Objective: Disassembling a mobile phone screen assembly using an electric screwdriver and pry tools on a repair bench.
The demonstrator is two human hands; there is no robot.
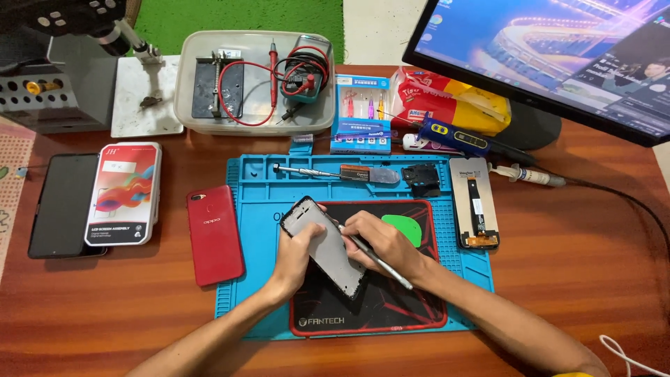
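- The left hand (pixel 296 251) clasps a stripped phone frame (pixel 323 246) by its near edge, tilting it above the black-and-red pad (pixel 391 307) that lies on the blue work mat (pixel 251 209).
- The right hand (pixel 380 241) is closed around a thin metal tool (pixel 373 257), held like a pen, with its tip at the frame's right edge.
- The step in hand looks like picking or scraping along that edge; the next move seems to call for a steady, light tip and a firm grip on the frame.
- A green pick (pixel 403 229) lies on the pad just beyond the right hand.
- A red phone back (pixel 214 234) lies left of the mat; farther left stands a white box with a red and blue swirl (pixel 124 193), beside a dark phone (pixel 64 204).
- Right of the pad lies a screen part with a flex cable (pixel 474 202).
- Behind the mat, a blue-and-white carton of small tools (pixel 361 114) stands near a red-and-yellow bag (pixel 447 98).
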